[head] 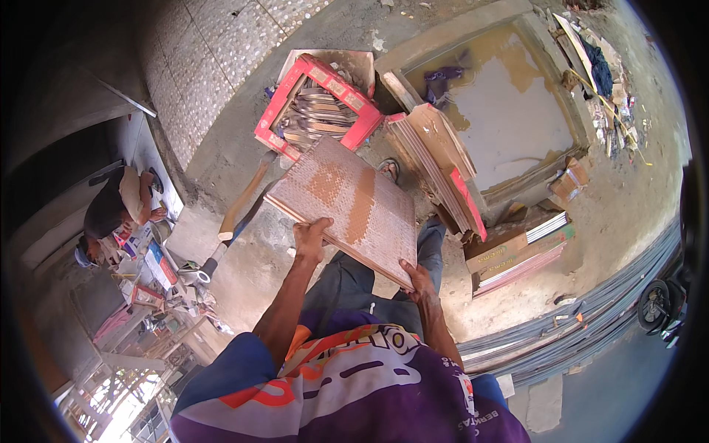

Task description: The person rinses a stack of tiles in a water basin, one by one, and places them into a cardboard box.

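Note:
Both of my hands hold a small stack of square ceramic tiles, its textured back face (349,199) turned up with brown patches on it. My left hand (311,241) grips the near left edge, thumb on top. At the near right corner, my right hand (419,279) has its thumb over the edge. Past the stack lies an open red cardboard box (327,80) with striped pieces inside. To the right, several tiles in a torn carton (437,160) stand on edge against a water basin's rim (576,119).
Murky water (498,127) fills the basin. Two long wooden handles (243,199) lie left of the tiles. More tile cartons (515,249) sit right, near long metal bars (554,343). A person (119,205) crouches at far left beside clutter. My sandaled foot (389,168) shows beyond the stack.

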Motion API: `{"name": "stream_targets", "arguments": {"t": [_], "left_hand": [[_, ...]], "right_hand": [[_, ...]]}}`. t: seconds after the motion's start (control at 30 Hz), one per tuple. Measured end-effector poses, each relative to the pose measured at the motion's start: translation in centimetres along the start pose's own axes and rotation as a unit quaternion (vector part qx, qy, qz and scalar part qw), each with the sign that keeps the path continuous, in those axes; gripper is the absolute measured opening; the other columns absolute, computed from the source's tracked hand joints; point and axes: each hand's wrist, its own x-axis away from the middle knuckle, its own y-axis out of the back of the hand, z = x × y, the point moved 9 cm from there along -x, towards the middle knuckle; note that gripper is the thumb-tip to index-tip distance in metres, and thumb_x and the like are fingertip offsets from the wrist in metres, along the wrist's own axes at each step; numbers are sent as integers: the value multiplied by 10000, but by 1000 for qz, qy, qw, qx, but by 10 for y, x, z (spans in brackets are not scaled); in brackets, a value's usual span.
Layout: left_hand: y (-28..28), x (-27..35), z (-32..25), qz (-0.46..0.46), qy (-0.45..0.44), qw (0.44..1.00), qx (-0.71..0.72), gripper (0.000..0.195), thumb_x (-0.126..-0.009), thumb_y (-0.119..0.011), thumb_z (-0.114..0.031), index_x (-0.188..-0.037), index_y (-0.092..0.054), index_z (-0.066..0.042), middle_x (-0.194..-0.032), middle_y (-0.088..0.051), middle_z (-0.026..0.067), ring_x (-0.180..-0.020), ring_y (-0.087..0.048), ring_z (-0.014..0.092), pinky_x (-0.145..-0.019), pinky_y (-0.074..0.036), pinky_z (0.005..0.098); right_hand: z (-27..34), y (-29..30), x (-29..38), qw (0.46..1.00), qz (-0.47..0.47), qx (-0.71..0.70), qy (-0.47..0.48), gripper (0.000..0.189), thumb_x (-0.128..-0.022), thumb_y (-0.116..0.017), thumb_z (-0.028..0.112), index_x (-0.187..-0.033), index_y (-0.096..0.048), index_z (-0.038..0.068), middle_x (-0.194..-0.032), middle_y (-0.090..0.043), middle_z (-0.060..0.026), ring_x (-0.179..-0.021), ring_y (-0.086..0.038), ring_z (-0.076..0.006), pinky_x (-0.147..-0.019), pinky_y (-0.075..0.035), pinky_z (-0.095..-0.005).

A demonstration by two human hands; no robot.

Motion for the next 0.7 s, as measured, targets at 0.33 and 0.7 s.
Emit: {"name": "stream_targets", "arguments": {"t": [0.33, 0.7], "left_hand": [[30, 153, -171, -5, -229, 972, 44, 196, -632, -613, 56, -825, -586, 32, -809, -584, 69, -748, -566, 172, -747, -443, 300], [-86, 252, -254, 111, -337, 932, 76, 405, -642, -590, 78, -1035, -496, 74, -963, -556, 110, -890, -549, 197, -819, -425, 323]], "right_hand": [[41, -85, 111, 995, 58, -4, 82, 493, -763, -692, 258, -1059, -481, -74, -737, -596, -87, -431, -512, -99, -284, -348, -210], [164, -78, 209, 942, 108, -140, 287, 515, -774, -666, 108, -1170, -407, -96, -1062, -562, -180, -925, -588, -218, -805, -491, -337]]}}
